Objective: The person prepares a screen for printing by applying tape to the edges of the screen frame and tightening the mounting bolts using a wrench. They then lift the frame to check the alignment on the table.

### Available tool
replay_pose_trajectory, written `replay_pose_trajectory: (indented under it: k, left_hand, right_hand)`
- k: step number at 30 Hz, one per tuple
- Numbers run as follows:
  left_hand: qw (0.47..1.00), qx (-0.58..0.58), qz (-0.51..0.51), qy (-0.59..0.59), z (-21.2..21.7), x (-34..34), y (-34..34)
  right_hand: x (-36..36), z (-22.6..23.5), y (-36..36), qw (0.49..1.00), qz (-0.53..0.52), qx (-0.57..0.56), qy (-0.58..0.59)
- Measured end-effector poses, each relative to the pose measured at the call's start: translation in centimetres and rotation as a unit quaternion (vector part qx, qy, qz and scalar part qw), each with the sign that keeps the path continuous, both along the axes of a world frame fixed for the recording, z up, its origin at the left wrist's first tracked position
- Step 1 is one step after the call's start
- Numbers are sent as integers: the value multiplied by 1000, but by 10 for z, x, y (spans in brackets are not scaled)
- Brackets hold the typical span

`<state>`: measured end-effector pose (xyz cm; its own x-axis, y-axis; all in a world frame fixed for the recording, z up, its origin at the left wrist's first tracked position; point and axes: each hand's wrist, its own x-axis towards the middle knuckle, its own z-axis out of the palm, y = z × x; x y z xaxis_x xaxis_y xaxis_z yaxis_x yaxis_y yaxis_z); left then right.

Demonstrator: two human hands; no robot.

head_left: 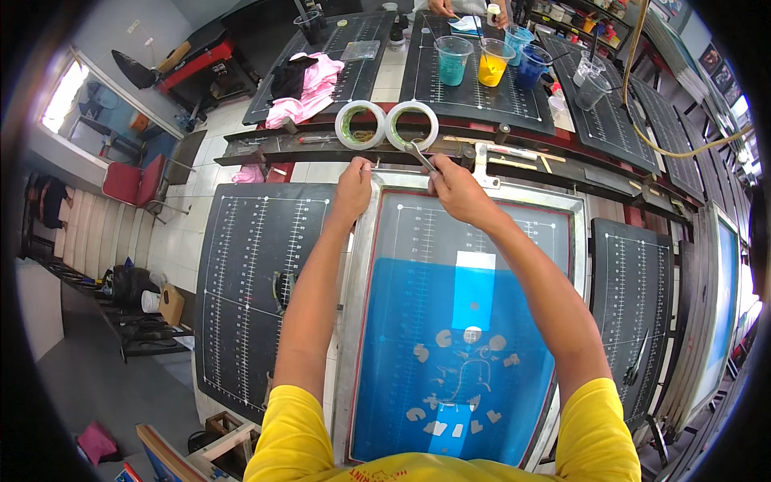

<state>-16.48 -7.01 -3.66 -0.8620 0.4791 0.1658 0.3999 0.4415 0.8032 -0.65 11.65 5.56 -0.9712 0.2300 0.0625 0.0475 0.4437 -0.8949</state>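
A screen printing frame (353, 321) with a pale metal border and blue-coated mesh lies before me, light shapes showing in its lower half. My right hand (462, 193) is closed on a slim metal tool that looks like a wrench (420, 157), its tip pointing up and left over the rail beyond the frame. At the frame's far left corner is my left hand (353, 191), fingers curled together; whatever they grip is hidden. Just beyond the hands, two rolls of clear tape (360, 105) (411, 106) stand side by side.
Black printing boards with white rulers (261, 241) flank the frame. Across the rail, cups of teal (452, 64), yellow (491, 66) and blue paint stand on another board, near another person's hands (442, 6). Pink and black cloth (309, 84) lies far left. A hose (634, 88) hangs at right.
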Motion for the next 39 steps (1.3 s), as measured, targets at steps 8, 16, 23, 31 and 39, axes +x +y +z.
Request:
replay_pose_trajectory:
  k: [8, 16, 23, 31, 39]
  left_hand:
    - [997, 13, 8, 72, -4, 3, 1]
    - [999, 12, 5, 35, 0, 6, -4]
    - [998, 60, 13, 17, 11, 12, 2]
    - [998, 31, 26, 38, 13, 11, -5]
    - [999, -41, 4, 10, 13, 10, 10]
  right_hand:
    - [-70, -36, -24, 997, -75, 13, 29]
    - [-101, -27, -41, 981, -56, -150, -106]
    - [-96, -23, -38, 980, -46, -106, -162]
    - [11, 7, 14, 979, -182, -88, 27]
    - [164, -15, 211, 888, -413, 191, -66]
